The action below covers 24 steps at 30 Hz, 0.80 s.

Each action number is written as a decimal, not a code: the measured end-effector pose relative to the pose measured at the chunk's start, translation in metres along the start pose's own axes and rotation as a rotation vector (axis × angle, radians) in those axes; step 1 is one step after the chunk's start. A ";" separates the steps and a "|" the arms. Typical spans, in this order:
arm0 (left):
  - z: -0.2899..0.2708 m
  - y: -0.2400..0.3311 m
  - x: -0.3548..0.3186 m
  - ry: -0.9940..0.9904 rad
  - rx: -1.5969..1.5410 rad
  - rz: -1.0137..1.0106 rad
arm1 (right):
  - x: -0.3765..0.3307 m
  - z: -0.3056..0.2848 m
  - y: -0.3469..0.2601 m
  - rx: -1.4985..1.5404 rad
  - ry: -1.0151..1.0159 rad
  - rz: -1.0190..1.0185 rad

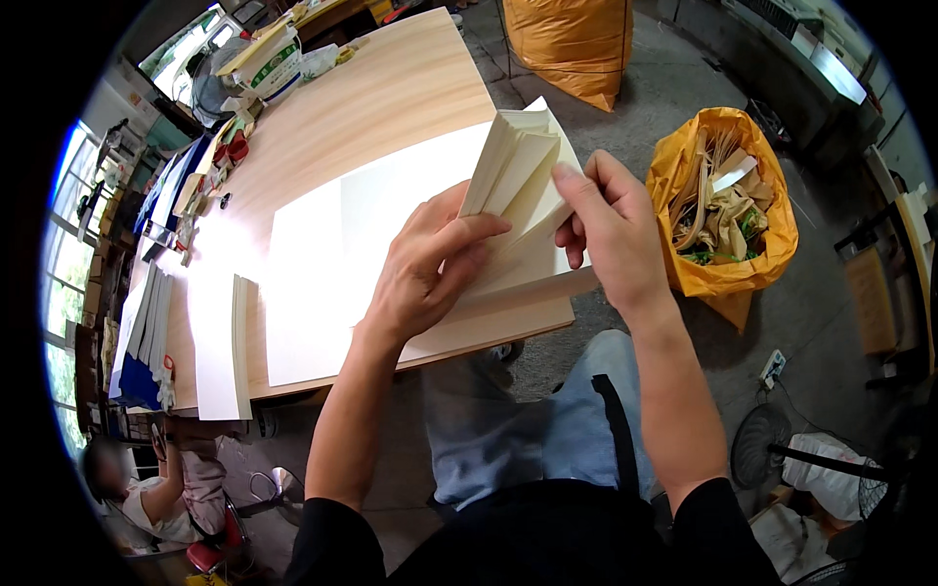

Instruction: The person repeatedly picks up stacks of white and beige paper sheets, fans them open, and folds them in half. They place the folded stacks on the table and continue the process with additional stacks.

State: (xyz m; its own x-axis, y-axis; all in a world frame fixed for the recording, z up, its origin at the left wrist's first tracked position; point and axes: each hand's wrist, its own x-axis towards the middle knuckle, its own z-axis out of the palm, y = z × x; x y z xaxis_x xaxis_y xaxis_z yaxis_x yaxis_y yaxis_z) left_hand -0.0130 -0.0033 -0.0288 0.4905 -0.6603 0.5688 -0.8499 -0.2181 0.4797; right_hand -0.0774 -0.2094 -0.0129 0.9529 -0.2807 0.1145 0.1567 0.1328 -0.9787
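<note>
Paper stack point(520, 164) clasped by left hand point(426, 259), edge pinched by right hand point(619, 217); judged light, bendable, easily creased; best gripped at edges.

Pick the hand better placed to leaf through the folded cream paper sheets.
Likely the right hand: its thumb lies at the right edge of the sheets, while the left hand clasps their left side.

cream paper stack point(510, 161), sheets fanned into wedges, held tilted near the table point(391, 83) edge
</note>
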 end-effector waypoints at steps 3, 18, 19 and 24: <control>0.000 0.000 0.001 0.014 0.031 0.018 | 0.007 0.002 0.004 -0.398 0.090 -0.305; 0.000 0.001 -0.001 0.044 -0.123 -0.134 | 0.006 -0.011 -0.005 -0.087 -0.118 -0.063; 0.000 0.001 -0.001 0.046 -0.138 -0.132 | 0.007 -0.011 -0.005 -0.095 -0.127 -0.074; 0.000 -0.001 -0.001 0.047 -0.145 -0.120 | 0.006 -0.013 -0.007 -0.114 -0.125 -0.062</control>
State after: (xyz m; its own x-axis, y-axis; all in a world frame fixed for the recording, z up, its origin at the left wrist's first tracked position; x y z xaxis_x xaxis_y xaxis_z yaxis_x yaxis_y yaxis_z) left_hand -0.0129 -0.0025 -0.0296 0.5981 -0.6005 0.5308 -0.7497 -0.1850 0.6355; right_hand -0.0762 -0.2240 -0.0078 0.9682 -0.1636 0.1891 0.1929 0.0080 -0.9812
